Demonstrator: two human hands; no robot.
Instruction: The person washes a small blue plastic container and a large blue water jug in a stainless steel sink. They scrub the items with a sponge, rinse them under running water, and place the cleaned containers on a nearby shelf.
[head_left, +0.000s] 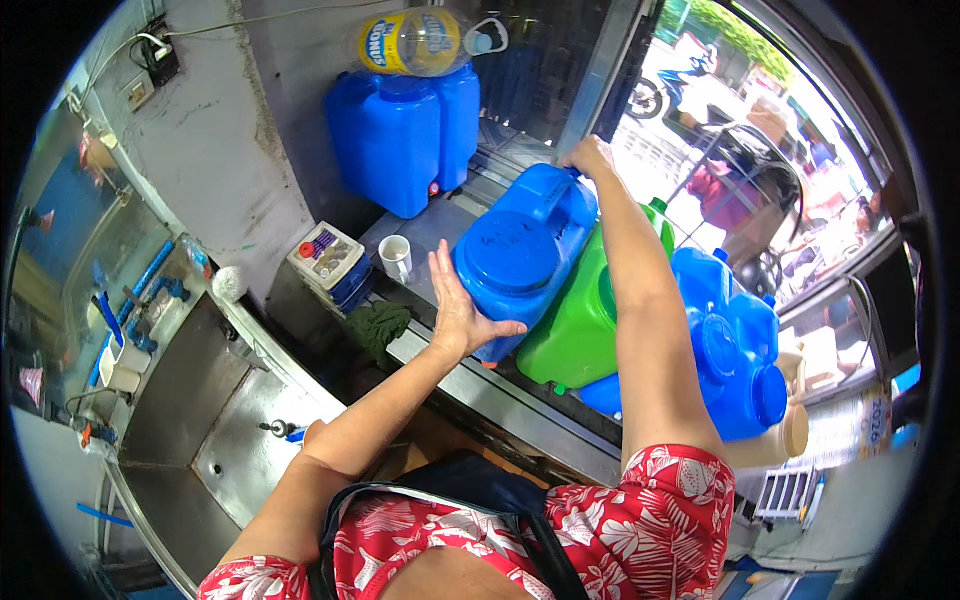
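A blue plastic water container (525, 247) with a wide screw lid stands on the ledge in front of me, writing on its lid. My left hand (463, 319) is cupped against its near left corner, thumb across the front and fingers spread up the side. At the far end, my right hand (590, 157) has its fingers closed around the small blue spout cap (574, 172), which it mostly hides. Close on the right is a green container (574, 341), partly covered by my right forearm.
More blue containers (739, 375) stand right. At the back left, blue containers (397, 142) carry a large clear bottle (412, 41) on its side. A white mug (395, 256), coin box (330, 259) and dark green cloth (379, 328) sit left, above a steel sink (240, 420).
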